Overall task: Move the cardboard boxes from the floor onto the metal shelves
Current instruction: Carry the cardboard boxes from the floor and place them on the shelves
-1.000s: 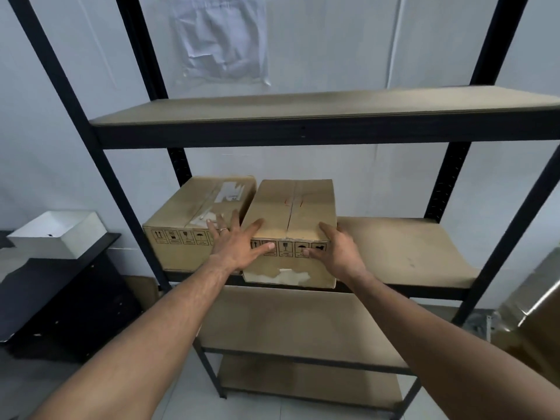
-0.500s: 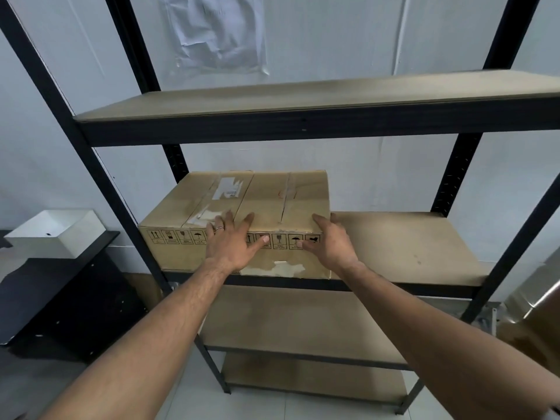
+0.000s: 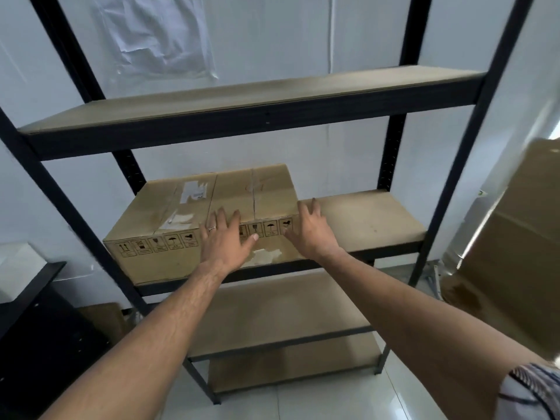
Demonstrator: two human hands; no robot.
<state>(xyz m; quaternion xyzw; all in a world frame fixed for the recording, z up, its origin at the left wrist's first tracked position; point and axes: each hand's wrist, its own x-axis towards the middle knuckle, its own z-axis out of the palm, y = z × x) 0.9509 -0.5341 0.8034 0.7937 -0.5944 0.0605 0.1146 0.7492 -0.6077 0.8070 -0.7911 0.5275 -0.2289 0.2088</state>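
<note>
Two brown cardboard boxes stand side by side on the middle shelf point(image 3: 366, 219) of a black metal rack. The left box point(image 3: 157, 225) has a torn white label on top. The right box point(image 3: 260, 195) touches it, front faces flush. My left hand point(image 3: 225, 241), with a ring, lies flat with spread fingers on the right box's front top edge. My right hand point(image 3: 309, 228) rests with fingers apart against that box's right front corner. Neither hand grips anything.
The top shelf point(image 3: 251, 95) and lower shelves point(image 3: 272, 310) hold nothing. A large cardboard box point(image 3: 515, 256) leans at the right. A black cabinet point(image 3: 33, 338) with a white box point(image 3: 15, 268) stands left. White tiled floor below.
The right box slid left and back until it sat flush against the left box. My fingers have spread and loosened on it. The camera view shifted right.
</note>
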